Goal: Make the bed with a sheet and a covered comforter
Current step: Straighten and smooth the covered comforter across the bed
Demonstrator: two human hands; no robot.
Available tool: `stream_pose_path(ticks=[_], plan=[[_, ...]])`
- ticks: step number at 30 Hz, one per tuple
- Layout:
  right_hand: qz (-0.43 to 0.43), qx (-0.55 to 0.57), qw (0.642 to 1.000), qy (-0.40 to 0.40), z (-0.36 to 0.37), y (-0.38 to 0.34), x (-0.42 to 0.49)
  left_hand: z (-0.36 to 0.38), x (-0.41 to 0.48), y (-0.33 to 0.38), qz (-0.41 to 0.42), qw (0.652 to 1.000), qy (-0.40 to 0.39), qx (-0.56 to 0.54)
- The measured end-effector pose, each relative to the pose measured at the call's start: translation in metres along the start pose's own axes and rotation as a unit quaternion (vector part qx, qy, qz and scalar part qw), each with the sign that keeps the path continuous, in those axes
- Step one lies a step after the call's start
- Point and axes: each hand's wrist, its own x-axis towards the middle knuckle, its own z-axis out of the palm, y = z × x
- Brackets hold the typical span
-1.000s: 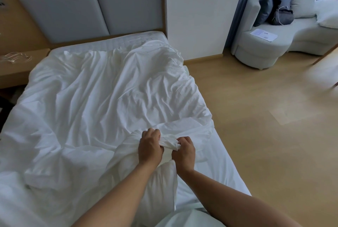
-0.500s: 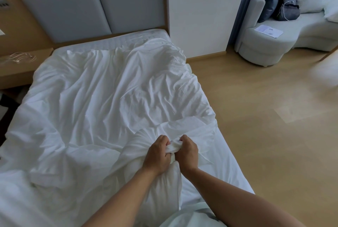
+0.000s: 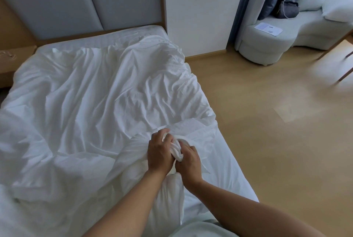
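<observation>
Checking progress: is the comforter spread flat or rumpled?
Rumpled: the comforter is creased all over, its near corner bunched between left hand and right hand.

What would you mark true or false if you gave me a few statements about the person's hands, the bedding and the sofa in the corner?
1. The left hand and the right hand both grip one bunch of white fabric. True.
2. The comforter lies smooth and flat. False: it is heavily wrinkled and rumpled.
3. A sheet of paper lies on the seat of the sofa. True.
4. The dark cushions lie on the comforter. False: they stand on the sofa, against its backrest.
</observation>
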Motion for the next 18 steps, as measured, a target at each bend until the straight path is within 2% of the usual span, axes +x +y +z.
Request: stream_pose_path(ticks=[3, 7, 14, 18], plan=[[0.011, -0.016, 1.0, -0.012, 0.0, 0.003, 0.0, 0.006, 0.009, 0.007, -0.002, 0.997, 0.004, -0.079], [0.014, -0.029, 0.999, -0.014, -0.006, 0.005, 0.0, 0.012, 0.006, 0.016, -0.101, 0.983, -0.004, -0.153], [0.063, -0.001, 0.998, -0.023, 0.0, -0.004, 0.01, 0.012, 0.001, 0.016, -0.283, 0.953, -0.009, -0.104], [0.112, 0.05, 0.992, -0.001, 0.005, -0.004, 0.015, 0.003, 0.004, 0.009, -0.297, 0.951, -0.028, -0.078]])
